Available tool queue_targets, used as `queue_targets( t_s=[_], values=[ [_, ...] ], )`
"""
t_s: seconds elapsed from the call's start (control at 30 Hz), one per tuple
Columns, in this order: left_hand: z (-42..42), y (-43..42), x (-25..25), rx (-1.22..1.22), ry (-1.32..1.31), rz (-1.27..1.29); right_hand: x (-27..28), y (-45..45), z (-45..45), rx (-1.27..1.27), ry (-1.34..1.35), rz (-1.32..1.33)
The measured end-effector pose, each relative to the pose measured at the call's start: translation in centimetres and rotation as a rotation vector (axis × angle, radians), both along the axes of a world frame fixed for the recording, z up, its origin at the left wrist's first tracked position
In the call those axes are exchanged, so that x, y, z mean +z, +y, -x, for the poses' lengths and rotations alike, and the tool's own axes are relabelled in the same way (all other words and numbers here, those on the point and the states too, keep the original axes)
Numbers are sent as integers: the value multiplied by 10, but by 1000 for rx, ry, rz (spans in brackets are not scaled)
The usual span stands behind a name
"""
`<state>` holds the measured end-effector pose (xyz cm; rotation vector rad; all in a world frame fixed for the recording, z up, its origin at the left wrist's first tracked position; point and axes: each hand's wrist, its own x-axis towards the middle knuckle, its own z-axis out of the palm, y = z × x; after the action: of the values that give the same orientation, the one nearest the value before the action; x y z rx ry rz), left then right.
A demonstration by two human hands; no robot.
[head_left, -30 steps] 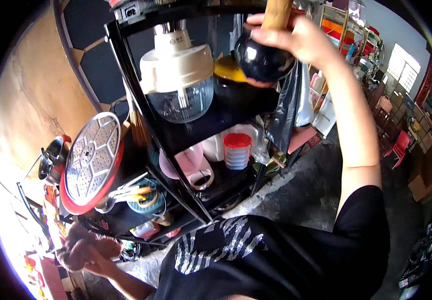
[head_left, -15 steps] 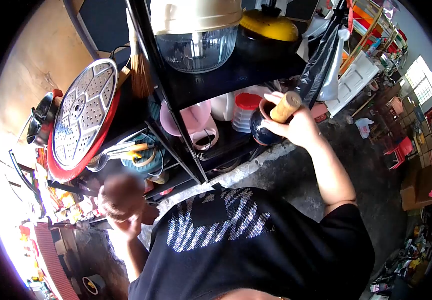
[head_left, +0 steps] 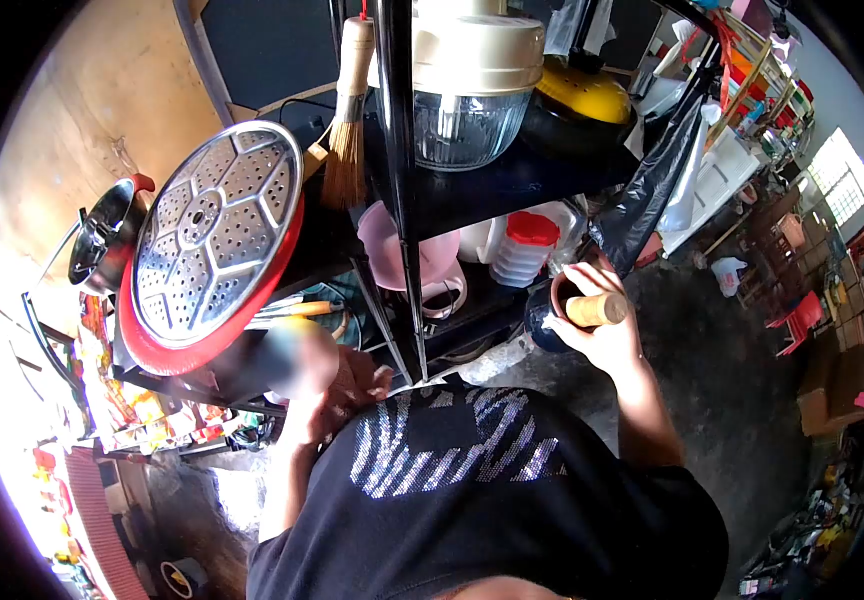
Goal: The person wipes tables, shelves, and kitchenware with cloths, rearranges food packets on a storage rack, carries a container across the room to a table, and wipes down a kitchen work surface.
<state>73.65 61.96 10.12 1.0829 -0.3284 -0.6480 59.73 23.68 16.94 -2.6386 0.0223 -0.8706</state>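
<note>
My right hand (head_left: 612,335) is closed on the rim of a dark mortar (head_left: 544,328), with the thumb on the near side and the fingers over the far side. A wooden pestle (head_left: 597,310) leans out of the mortar, its round end pointing right over my palm. Beside the shelf's lower front edge, the mortar hangs above the floor. My left hand (head_left: 344,390) is near my chest, below the steamer lid. A blurred patch covers part of it, so most of its fingers and anything in them are hidden.
The black shelf rack (head_left: 404,200) carries a food chopper (head_left: 467,125), a yellow-lidded pot (head_left: 582,95), a pink basin (head_left: 407,250) and a red-lidded jar (head_left: 530,240). On the left, a perforated steamer tray (head_left: 214,225) stands tilted. A hand brush (head_left: 347,150) and a black plastic bag (head_left: 652,200) hang nearby.
The view has shifted, with the shelf lower and further right. My right hand has drawn the mortar and pestle slightly down and right. My left hand has moved right, closer to my chest.
</note>
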Motion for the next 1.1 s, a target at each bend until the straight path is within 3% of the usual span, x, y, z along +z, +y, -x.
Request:
queue_targets(
  t_s=[0.13,0.17,0.23,0.37,0.43,0.5,0.57,0.7,0.77,0.83,0.9,0.97,1.1],
  values=[
    [-35,11,-49,-61,74,-72,-4,20,3,-20,-41,-34],
    [-34,6,-30,-133,-12,-137,-5,23,4,-23,-54,-13],
    [-27,-7,-4,-115,96,-269,0,30,5,-16,-33,-29],
    [-31,-44,37,-348,-560,-181,23,32,2,38,-91,-20],
    [-26,-58,67,-407,-522,-197,37,25,3,84,-119,-59],
    [-28,-76,74,-368,-808,-156,42,12,5,111,-174,-51],
    [-23,-91,86,-380,-846,-232,45,-5,8,141,-212,-57],
    [-17,-129,69,-358,-816,-204,53,-47,12,205,-212,-80],
    [-7,-151,73,-328,-645,-225,54,-72,13,242,-194,-73],
    [-15,-174,62,-347,-814,-124,52,-97,12,277,-172,-80],
    [-5,-196,64,-360,-669,-175,47,-119,10,323,-175,-78],
    [1,-215,62,-369,-794,-216,47,-135,4,379,-120,-71],
    [18,-235,40,-352,-432,-199,48,-142,-21,607,-67,-25]
  ],
)
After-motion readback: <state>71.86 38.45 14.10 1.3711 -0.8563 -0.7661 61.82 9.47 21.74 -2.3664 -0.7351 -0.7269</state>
